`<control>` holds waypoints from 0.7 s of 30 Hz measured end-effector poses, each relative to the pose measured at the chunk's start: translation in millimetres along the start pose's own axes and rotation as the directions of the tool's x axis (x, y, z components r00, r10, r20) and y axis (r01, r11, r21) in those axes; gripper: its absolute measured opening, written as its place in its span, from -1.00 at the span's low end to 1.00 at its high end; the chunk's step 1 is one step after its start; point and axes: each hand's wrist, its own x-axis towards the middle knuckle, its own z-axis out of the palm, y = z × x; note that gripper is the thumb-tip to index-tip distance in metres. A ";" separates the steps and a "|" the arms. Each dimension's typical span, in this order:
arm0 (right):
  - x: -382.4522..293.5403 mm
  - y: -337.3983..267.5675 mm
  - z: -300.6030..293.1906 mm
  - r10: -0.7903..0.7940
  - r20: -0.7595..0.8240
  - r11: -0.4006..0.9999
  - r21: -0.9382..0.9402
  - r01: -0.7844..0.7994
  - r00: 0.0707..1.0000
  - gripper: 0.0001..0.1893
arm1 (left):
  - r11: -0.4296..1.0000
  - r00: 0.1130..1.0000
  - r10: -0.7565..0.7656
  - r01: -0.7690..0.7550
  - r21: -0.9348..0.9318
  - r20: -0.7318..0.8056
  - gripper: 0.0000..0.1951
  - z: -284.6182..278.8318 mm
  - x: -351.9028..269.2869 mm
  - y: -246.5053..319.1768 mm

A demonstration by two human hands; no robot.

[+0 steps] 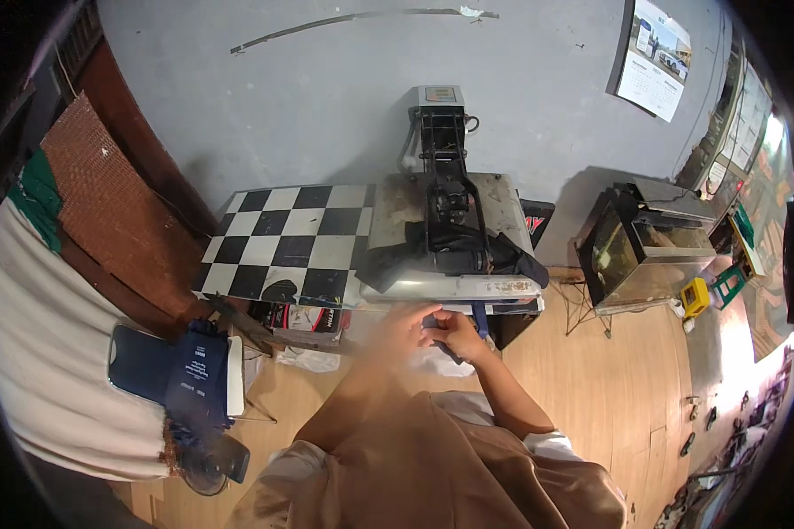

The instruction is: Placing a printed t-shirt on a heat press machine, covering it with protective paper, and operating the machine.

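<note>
Both my hands are together just below the front edge of a heat press machine point(453, 285). My right hand point(462, 336) has its fingers closed on a small dark piece point(448, 350), which seems to be fabric. My left hand point(407, 327) is beside it, partly blurred, its fingertips close to the same piece; its grip cannot be made out. Black fabric point(397, 261) lies on the press's lower plate, under the machine's arm, and blue fabric point(480, 321) hangs below its front edge.
The press stands on a checkered table point(291, 238). Boxes point(304, 322) sit beneath it. At left are folded navy fabric point(195, 377), a dark flat panel point(139, 364), a white-draped surface point(59, 344) and a small fan point(205, 463). An aquarium point(655, 258) stands at right.
</note>
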 end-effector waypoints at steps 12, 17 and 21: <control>-13.9 -27.0 3.7 -0.007 0.102 0.962 -0.269 0.035 0.995 -0.77 | 0.998 0.997 0.051 -0.053 -0.030 -0.063 -0.54 1.0 -6.3 -8.6; -21.1 -40.7 0.7 0.033 0.138 0.958 -0.287 0.008 0.990 -0.80 | 1.000 1.000 -0.004 0.004 -0.003 -0.019 -0.72 -6.3 -6.5 -7.2; -24.2 -51.8 -5.8 0.059 0.156 0.943 -0.332 -0.004 0.986 -0.86 | 0.999 0.999 -0.036 0.037 0.036 -0.011 -0.75 -10.3 -6.9 -7.1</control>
